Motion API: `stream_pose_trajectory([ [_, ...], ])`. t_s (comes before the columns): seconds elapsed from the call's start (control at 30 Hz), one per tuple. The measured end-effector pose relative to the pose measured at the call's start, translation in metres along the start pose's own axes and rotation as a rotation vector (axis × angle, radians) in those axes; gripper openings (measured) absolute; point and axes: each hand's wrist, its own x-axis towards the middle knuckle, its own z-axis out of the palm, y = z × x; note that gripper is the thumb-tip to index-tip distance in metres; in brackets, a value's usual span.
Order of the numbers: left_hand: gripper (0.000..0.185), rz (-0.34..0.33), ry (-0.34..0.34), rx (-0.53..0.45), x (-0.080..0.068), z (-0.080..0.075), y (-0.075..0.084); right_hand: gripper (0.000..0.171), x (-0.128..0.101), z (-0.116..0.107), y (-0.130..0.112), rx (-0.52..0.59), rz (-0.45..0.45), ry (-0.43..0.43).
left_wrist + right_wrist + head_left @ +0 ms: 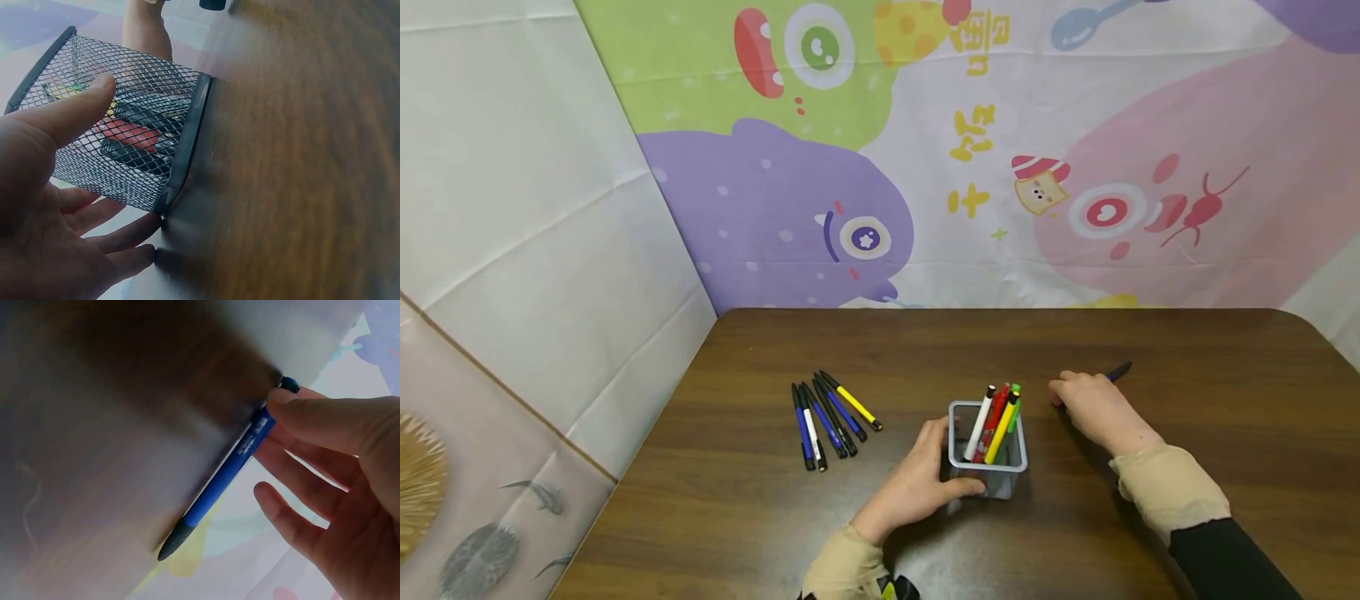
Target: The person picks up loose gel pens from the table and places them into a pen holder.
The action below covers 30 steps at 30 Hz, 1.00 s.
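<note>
A black wire-mesh pen holder (140,69) stands on the table, its rim looking pale in the head view. My left hand (917,477) grips it from the left, thumb on the near side and fingers spread round the other side. Inside it lean a white marker (980,427), a red marker (997,413), a yellow marker (1002,433) and a green one (1015,408). To the right of the holder, my right hand (1101,410) pinches a blue pen (222,478) by one end between thumb and fingers. The pen lies low along the tabletop, its dark tip pointing away from the hand.
Several pens lie side by side left of the holder, among them a yellow one (857,406), a white one (812,429) and blue ones. The brown wooden table (647,517) meets a cartoon-print cloth (955,267) at its back edge.
</note>
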Motion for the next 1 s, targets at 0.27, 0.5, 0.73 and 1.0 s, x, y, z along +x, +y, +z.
stream_pose_trajectory([
  [0.27, 0.081, 0.005, 0.012, 0.013, 0.000, 0.001, -0.001, 0.020, -0.002, -0.004, 0.001, -0.013, -0.017, -0.005],
  [0.5, 0.082, -0.011, -0.003, 0.002, 0.000, 0.001, 0.000, 0.018, -0.004, -0.007, 0.001, -0.009, -0.021, 0.036],
  [0.73, 0.082, -0.005, 0.002, -0.003, 0.001, 0.001, 0.000, 0.020, -0.006, -0.018, -0.004, -0.042, -0.026, 0.098],
  [1.0, 0.081, 0.000, 0.005, -0.001, 0.000, 0.001, 0.000, 0.026, -0.007, -0.040, -0.014, -0.015, -0.037, 0.158],
])
